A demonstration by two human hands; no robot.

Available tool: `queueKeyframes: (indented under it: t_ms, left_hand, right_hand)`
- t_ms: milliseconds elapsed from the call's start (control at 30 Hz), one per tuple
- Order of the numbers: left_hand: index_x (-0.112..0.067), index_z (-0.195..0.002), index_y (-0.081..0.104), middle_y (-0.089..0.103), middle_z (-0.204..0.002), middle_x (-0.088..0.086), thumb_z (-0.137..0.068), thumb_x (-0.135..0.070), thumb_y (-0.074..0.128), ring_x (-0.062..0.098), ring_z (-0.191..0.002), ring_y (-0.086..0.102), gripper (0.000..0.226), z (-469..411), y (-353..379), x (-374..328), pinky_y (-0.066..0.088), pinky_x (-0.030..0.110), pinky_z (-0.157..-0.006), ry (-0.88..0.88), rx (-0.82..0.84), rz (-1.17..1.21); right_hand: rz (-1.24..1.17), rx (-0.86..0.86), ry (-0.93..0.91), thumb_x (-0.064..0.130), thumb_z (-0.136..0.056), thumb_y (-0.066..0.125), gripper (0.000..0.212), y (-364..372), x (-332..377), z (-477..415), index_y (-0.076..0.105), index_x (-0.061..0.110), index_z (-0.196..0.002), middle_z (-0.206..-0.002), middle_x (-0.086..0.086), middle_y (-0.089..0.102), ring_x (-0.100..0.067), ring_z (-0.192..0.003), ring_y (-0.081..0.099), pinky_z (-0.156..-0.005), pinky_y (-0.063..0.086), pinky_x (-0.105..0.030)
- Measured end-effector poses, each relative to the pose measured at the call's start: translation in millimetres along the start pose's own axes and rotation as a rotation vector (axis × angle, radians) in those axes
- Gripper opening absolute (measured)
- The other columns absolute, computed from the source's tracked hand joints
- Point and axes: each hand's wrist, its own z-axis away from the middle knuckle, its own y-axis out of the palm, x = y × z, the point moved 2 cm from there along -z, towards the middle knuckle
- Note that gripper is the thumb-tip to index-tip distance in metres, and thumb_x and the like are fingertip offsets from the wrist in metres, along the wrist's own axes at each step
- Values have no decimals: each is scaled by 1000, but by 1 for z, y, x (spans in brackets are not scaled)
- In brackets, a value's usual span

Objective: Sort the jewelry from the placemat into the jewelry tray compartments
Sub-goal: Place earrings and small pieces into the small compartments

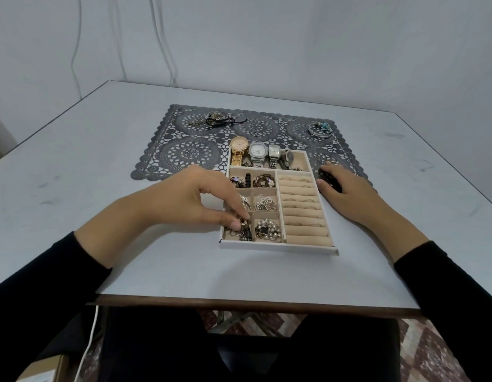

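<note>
1. Here, closest in, the left hand [189, 199] reaches over the near-left corner of the jewelry tray [278, 248]. Its thumb and forefinger pinch a dark tangled piece [243, 230] low in the near-left compartment.
2. Beside that, the other small compartments each hold a cluster, among them a pearl cluster [268, 228]. The ring rolls [302, 208] on the tray's right side carry several rings.
3. Just right of the tray, the right hand [346, 188] rests on the placemat [189, 153], with fingers and thumb curled round a dark beaded piece [329, 178] that has not yet reached a compartment.
4. Farther back, the tray's long far compartment holds four watches [262, 154] side by side.
5. Farthest off, three lots remain on the placemat: a corded tangle [211, 121] at the far left, a small ring [254, 132] near the middle, and bangles [320, 129] with a turquoise bit at the far right.
6. By my reading, the sorting is well past halfway. The beaded piece and those three far lots are what is left.
</note>
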Motion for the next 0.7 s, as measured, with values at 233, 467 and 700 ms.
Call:
queueKeyframes:
  t_ms: [233, 467, 700]
  left_hand:
    - [-27, -97, 79, 75, -94, -11, -74, -35, 81, 16, -89, 69, 25, -6, -2, 0, 51, 23, -83, -92, 87, 18]
    - [-28, -96, 79, 74, -92, -16, -71, -38, 81, 12, -90, 70, 27, -8, -4, -3, 51, 24, -85, -152, 126, 0]
    - [-19, -100, 77, 77, -94, -4, -81, -31, 78, 17, -92, 72, 23, -10, -8, 7, 54, 31, -87, -209, -46, 189]
  right_hand:
    - [-1, -1, 12, 37, -99, 45, 45, 1, -1, 0, 45, 16, -139, -136, -3, 53, -20, -123, 48, -88, 29, -21]
    - [-7, -1, 23, 39, -99, 45, 47, 1, -1, 0, 44, 17, -141, -139, -2, 51, -20, -126, 47, -89, 29, -22]
    - [-52, -24, 45, 38, -97, 50, 40, -1, -3, -6, 53, 19, -133, -129, -1, 59, -18, -114, 53, -85, 34, -23]
